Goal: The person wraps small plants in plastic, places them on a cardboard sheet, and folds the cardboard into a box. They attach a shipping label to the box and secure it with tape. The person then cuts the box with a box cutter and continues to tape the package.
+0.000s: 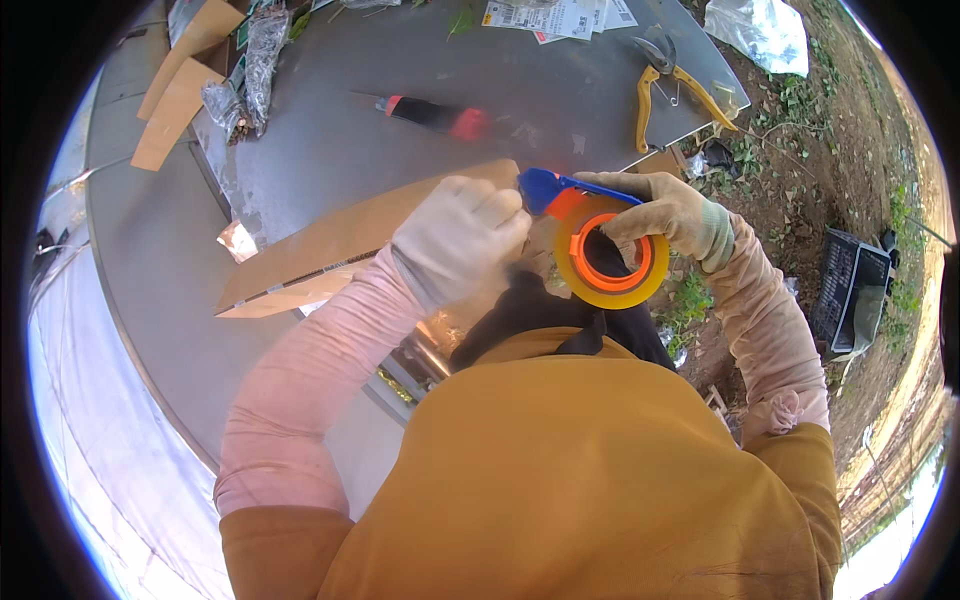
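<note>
My left hand (463, 238), in a pale work glove, is curled with the knuckles up at the near end of a long cardboard box (360, 214). Its fingertips are hidden, so what they grip cannot be seen. My right hand (660, 214), also gloved, holds a blue and orange tape dispenser (541, 189), fingers along the blue bar and thumb near the orange hub. A yellowish roll of packing tape (611, 298) sits on that dispenser. The blue head is just right of my left knuckles, beside the box end.
On the grey table (322, 97) lie a black and red-handled tool (431, 116), yellow-handled pruning shears (667, 82) and printed labels (559, 16). Plastic-wrapped bundled stems (262, 67) rest near an open carton (180, 97). A dark plastic crate (851, 289) stands on the ground at right.
</note>
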The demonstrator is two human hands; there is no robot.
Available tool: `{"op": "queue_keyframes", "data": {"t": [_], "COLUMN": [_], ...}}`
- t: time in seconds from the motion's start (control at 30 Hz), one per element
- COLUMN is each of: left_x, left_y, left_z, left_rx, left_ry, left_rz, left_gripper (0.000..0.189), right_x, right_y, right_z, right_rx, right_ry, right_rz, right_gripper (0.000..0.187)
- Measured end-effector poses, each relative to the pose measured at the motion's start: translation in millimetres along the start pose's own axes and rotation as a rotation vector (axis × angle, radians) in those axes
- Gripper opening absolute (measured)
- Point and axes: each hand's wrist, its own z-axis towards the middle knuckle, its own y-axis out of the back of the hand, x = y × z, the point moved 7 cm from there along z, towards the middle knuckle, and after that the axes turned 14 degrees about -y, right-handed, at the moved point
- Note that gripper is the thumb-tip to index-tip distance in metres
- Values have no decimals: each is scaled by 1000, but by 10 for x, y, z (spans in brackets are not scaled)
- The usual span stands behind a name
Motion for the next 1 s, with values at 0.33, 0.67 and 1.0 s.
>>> {"op": "queue_keyframes", "data": {"t": [0.33,0.67,1.0], "left_x": [-153,-221,107], "left_y": [-119,332,323], "left_z": [-9,-1100,-902], "left_rx": [148,-90,37], "left_ry": [24,539,573], "left_rz": [141,-35,-176], "left_gripper": [47,48,58], "right_x": [-720,-1937,-1286], "right_y": [-1614,-926,-1344], "right_z": [389,13,426], "right_rx": [-183,-220,341], "right_ry": [3,593,376], "right_rz": [-471,987,864], "right_gripper": [67,69,74]}}
